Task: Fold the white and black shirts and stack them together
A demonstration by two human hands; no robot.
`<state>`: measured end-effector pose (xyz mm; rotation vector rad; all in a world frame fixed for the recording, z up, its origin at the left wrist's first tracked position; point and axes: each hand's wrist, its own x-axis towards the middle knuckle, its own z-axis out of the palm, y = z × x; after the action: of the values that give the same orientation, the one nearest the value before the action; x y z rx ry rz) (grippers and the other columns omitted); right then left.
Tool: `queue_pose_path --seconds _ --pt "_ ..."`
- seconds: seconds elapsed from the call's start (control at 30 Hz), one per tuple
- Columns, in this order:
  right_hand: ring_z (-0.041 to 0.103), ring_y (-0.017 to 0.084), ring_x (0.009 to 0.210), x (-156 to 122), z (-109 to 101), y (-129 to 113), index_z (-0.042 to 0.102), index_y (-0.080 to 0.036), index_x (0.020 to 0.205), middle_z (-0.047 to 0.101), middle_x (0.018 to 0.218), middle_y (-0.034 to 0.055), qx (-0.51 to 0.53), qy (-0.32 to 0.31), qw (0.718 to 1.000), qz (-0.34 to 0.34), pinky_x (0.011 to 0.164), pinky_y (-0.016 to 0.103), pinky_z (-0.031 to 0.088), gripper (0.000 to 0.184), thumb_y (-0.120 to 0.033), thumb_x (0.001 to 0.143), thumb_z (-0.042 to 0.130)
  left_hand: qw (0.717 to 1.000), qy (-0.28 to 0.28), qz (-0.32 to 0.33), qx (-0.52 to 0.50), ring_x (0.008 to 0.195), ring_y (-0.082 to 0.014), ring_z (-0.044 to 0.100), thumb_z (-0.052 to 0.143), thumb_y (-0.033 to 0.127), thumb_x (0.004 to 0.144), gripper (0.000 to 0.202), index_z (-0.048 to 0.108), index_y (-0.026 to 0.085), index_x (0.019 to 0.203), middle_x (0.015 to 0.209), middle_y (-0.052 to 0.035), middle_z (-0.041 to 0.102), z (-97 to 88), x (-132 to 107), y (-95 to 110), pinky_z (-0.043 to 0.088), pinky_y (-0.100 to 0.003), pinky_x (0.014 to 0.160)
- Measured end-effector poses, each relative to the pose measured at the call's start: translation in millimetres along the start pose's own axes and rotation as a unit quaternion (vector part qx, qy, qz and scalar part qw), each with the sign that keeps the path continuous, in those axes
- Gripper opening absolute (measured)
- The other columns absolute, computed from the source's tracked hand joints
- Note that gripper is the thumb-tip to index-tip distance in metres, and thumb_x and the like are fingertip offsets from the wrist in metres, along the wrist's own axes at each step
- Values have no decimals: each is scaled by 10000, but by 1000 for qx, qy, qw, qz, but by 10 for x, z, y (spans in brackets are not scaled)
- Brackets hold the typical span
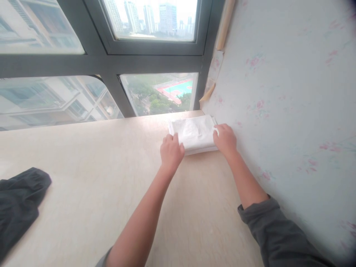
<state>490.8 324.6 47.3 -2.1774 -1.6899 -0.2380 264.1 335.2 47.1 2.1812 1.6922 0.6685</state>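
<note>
A folded white cloth (194,131), apparently a garment in several layers, lies flat on the pale window sill in the corner by the wall. At its left edge is my left hand (171,150), fingers curled and closed on the cloth's side. My right hand (226,138) grips the right edge, with a bit of white fabric showing between thumb and fingers. Both hands rest low, close to the sill. The undersides of the fingers are hidden.
A crumpled dark garment (22,204) lies on the sill (97,178) at the left. Grey-framed windows (155,63) stand behind. To the right rises a flower-papered wall (286,111), with wallpaper peeling (208,92) beside the frame.
</note>
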Motion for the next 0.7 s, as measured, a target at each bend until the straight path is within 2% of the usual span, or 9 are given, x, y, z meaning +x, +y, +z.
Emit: queue_pose_path --seconds 0.07,0.1,0.17,0.27,0.37,0.43,0.53,0.63,0.7 --pt "521 281 1177 -1 115 -87 601 -148 1319 607 1296 156 13 -36 995 -97 1025 431 405 437 -244 943 400 991 16 116 63 1347 -322 411 472 315 933 432 521 204 1349 1405 -149 522 85 -34 182 347 -490 1098" --pt "508 275 1200 -11 176 -117 585 -161 1339 600 1326 143 14 -53 991 -125 1046 437 388 443 -256 951 394 981 17 169 93 1382 -325 373 454 315 944 433 515 206 1359 1451 -136 492 154 -50 261 306 -518 1130" --pt "491 267 1233 -53 281 -122 570 -190 1353 588 1366 123 7 -75 987 -140 1058 442 373 439 -292 966 389 968 2 216 132 1426 -347 320 428 326 958 473 473 201 1411 1516 -125 438 320 -87 360 241 -574 1159" --pt "471 282 1280 -134 360 5 563 -189 1356 559 1410 143 -10 -91 988 -127 1073 470 349 441 -338 978 393 966 -32 204 157 1434 -396 308 502 383 926 598 393 209 1487 1570 -134 370 525 -166 343 238 -603 1150" --pt "464 275 1309 -168 344 168 563 -159 1345 525 1442 164 -46 -107 988 -98 1081 444 346 439 -334 986 379 966 -26 191 172 1436 -406 308 559 365 893 667 364 197 1508 1587 -159 331 571 -262 243 240 -567 1160" --pt "510 262 1257 -156 301 213 596 -136 1284 576 1370 170 -66 -117 988 -72 1053 404 372 413 -314 988 370 969 -17 170 177 1429 -397 327 546 336 900 655 367 157 1504 1567 -194 352 528 -329 188 245 -548 1163" --pt "570 276 1157 -154 235 173 641 -128 1175 652 1214 165 -73 -112 990 -37 1005 409 403 377 -323 983 382 975 -15 129 180 1429 -386 336 533 339 910 658 360 119 1505 1551 -220 369 428 -458 84 269 -538 1155" --pt "533 300 1227 -334 242 102 605 -106 1239 598 1314 192 -53 -64 996 -19 1018 434 398 402 -321 988 374 978 -13 81 189 1437 -368 337 499 337 929 655 339 99 1518 1558 -204 375 321 -688 -145 298 -520 1150" --pt "457 308 1328 -631 305 81 531 -72 1342 501 1437 218 -28 -15 999 -4 1064 450 370 450 -291 992 354 978 -24 54 201 1442 -357 338 454 342 951 613 377 79 1500 1555 -197 389 238 -930 -380 295 -515 1160"
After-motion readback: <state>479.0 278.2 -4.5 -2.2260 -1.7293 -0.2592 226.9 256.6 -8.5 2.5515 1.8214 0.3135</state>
